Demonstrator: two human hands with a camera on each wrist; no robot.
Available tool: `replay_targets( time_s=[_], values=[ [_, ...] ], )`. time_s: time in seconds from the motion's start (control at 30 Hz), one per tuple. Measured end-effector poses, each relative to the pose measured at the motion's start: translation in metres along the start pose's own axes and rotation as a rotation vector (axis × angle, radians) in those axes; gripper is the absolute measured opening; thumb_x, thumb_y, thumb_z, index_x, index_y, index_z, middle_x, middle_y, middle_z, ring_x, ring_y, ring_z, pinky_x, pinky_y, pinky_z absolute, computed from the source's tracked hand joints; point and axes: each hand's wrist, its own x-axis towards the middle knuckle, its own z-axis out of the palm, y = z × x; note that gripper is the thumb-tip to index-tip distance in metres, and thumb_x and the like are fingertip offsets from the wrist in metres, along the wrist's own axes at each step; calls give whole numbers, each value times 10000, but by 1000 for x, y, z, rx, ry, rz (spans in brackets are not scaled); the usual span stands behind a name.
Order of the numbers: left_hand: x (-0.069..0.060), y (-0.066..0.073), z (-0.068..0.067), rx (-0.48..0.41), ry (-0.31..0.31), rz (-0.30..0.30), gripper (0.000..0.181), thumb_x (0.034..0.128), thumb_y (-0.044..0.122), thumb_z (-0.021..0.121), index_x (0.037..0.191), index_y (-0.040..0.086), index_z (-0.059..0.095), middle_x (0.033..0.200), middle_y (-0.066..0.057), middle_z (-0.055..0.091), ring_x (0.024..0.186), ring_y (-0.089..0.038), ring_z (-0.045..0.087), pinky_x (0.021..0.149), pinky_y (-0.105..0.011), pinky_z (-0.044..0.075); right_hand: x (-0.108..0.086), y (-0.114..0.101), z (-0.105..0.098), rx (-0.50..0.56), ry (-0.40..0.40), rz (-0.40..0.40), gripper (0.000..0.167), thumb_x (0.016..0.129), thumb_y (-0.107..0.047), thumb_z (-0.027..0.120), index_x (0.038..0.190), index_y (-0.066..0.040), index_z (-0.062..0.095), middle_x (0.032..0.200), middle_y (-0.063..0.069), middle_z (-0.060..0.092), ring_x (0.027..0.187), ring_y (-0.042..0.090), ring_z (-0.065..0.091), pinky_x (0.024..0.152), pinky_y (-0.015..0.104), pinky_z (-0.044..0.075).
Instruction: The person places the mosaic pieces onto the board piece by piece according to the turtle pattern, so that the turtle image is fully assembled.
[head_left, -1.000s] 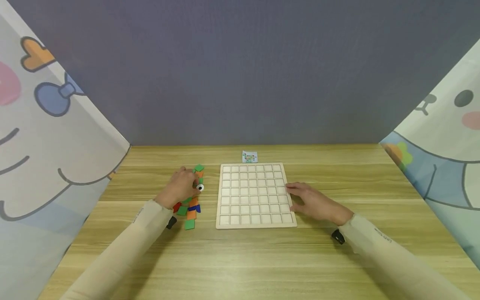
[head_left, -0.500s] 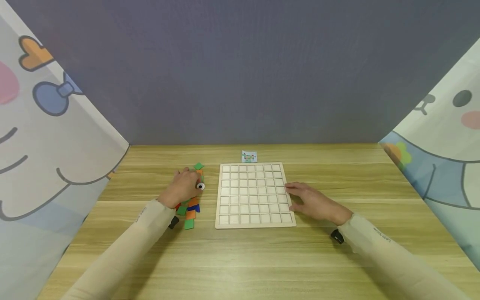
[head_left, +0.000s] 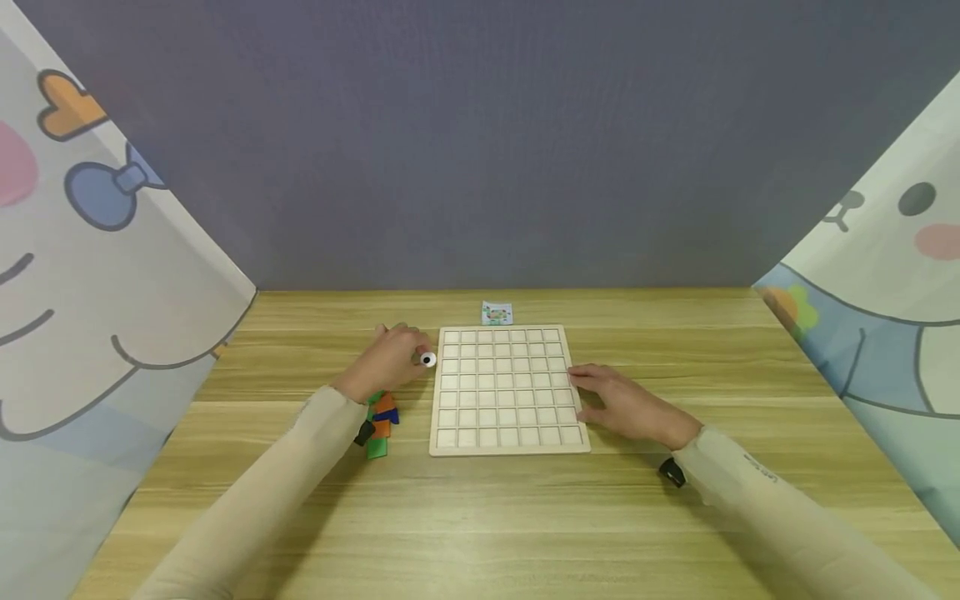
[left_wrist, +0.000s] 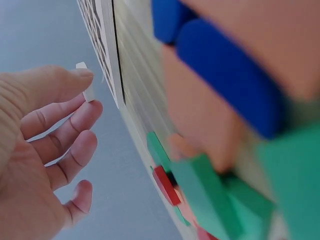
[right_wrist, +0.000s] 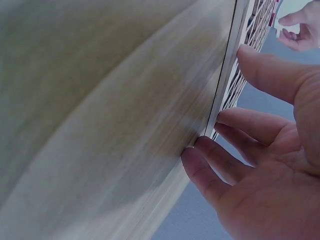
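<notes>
Partly hiding coloured tiles [head_left: 381, 428], the left hand [head_left: 390, 358] pinches a disc [head_left: 428, 359]; the right [head_left: 628, 406], spread, touches the board [head_left: 507, 400].

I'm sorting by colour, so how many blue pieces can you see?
2: one blue piece at the left wrist view's top, the other blue piece below it to the right. More may hide behind the left sleeve.

I count two hands [head_left: 388, 360] [head_left: 626, 406], one eye disc [head_left: 428, 360], one forty-nine-cell wooden board [head_left: 510, 451], one card [head_left: 497, 313]; overlapping tiles [head_left: 377, 448] defy counting.
</notes>
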Motion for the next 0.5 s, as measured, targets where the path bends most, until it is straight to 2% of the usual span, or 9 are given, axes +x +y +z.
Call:
replay_targets(
  time_s=[0.2, 0.33, 0.5],
  values=[
    [23, 4, 3, 2, -48, 12, 189, 804, 109, 762, 986, 107, 709, 929, 8, 649, 861, -190, 517, 823, -471, 284, 0, 2, 1, -2, 0, -2, 617, 879, -216, 694, 1365, 69, 444, 1453, 161, 354, 1312, 365, 324, 999, 493, 335],
    [35, 6, 6, 14, -95, -14, 206, 824, 93, 734, 1027, 116, 710, 946, 21, 649, 863, -176, 509, 786, -410, 255, 0, 1, 1, -2, 7, -8, 610, 880, -211, 693, 1365, 65, 447, 1450, 159, 359, 1311, 361, 328, 1001, 490, 335],
    [44, 7, 7, 12, -125, -47, 191, 837, 73, 702, 1016, 137, 714, 952, 32, 644, 871, -179, 510, 764, -404, 238, 0, 0, 1, 3, 13, -4, 614, 877, -213, 696, 1363, 68, 446, 1449, 163, 360, 1312, 361, 327, 1013, 490, 321]
  ],
)
